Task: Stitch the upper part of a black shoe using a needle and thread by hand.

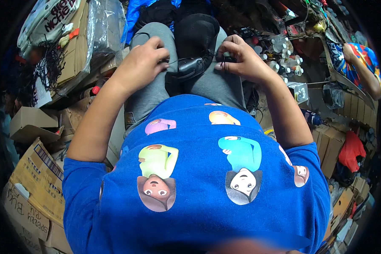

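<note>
Across my grey-clad lap lies a black shoe (189,67) with a glossy patch. A wide dark rounded piece (195,31) rises behind that patch; I cannot tell whether it belongs to the shoe. To the left, my left hand (147,61) is closed in a pinch on a thin cord running to the shoe. A dark loop shows above its fingers. On the other side my right hand (240,59) pinches a thin black cord (223,64) close to the shoe's edge. Both hands are held apart, with the shoe between them.
Several small clear bottles (287,55) stand at the right. Beyond them another person's arm (365,76) shows. Plastic-wrapped cardboard (101,38) and tangled black cords (46,70) lie at the left, above an open carton (34,123). A red plastic bag (352,151) sits at lower right.
</note>
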A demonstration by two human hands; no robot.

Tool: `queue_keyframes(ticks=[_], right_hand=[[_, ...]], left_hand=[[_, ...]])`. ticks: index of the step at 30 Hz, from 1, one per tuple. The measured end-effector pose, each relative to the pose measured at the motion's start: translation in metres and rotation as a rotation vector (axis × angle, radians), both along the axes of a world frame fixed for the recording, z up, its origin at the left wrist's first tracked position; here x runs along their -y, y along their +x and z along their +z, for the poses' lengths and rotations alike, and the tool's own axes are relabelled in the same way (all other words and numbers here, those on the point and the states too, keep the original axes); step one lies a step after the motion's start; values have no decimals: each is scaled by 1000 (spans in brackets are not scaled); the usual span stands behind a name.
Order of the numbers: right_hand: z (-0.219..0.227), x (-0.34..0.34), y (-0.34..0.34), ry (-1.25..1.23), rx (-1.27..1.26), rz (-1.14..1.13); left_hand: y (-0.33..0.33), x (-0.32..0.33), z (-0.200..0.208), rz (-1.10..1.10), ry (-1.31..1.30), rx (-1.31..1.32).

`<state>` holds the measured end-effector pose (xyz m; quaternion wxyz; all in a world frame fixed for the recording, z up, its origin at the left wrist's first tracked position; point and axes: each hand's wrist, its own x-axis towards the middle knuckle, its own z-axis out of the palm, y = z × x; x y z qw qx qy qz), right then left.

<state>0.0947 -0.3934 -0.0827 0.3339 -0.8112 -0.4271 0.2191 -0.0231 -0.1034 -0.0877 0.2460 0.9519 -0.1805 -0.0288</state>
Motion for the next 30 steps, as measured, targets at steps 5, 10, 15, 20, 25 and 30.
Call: queue_keyframes(ticks=[5, 10, 15, 20, 25, 30], right_hand=[[-20, 2, 20, 354, -322, -689], [-19, 20, 34, 1269, -1273, -890], [-16, 39, 12, 1124, -1619, -405], [-36, 64, -6, 954, -1409, -633], [-26, 109, -10, -15, -818, -821], [4, 77, 3, 131, -380, -614]], left_hand=[[-4, -47, 28, 392, -405, -478], [18, -45, 58, 644, -797, -496], [45, -33, 8, 564, -2100, -426], [45, -82, -49, 491, -2031, -540], [36, -109, -17, 814, -936, -271], [42, -26, 23, 416, -487, 269]])
